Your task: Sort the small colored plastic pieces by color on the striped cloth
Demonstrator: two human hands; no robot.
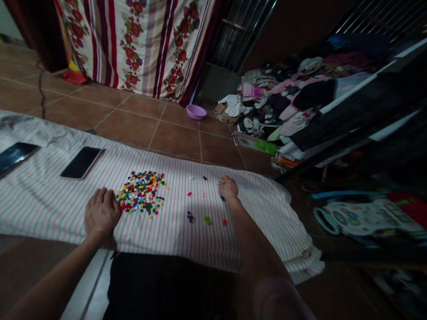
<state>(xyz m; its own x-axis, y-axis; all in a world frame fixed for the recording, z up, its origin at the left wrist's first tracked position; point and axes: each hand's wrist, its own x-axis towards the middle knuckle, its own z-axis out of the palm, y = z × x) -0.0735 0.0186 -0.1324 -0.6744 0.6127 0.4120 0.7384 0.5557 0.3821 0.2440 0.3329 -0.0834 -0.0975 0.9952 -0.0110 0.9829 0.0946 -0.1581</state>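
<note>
My left hand (102, 211) rests palm down on the striped cloth, fingers lying on it, at the left edge of a pile of small colourful cubes (142, 192). Over to the right, my right hand (229, 187) has its fingertips pinched together on the cloth. A tiny pale bit shows at those fingertips, too small to name. Around that hand lie small sorted groups: dark blue cubes (190, 216), lime green cubes (207, 220), orange cubes (224, 222), a red cube (189, 194), pink cubes (203, 195), a black cube (205, 178) and a light blue cube (245, 187).
Two phones, a nearer one (81, 162) and a larger dark one (9, 161), lie left on the striped cloth (180, 239). Beyond are a purple basin (196, 112) on the tiled floor, a floral curtain (134, 36) and heaped clothes (285, 92).
</note>
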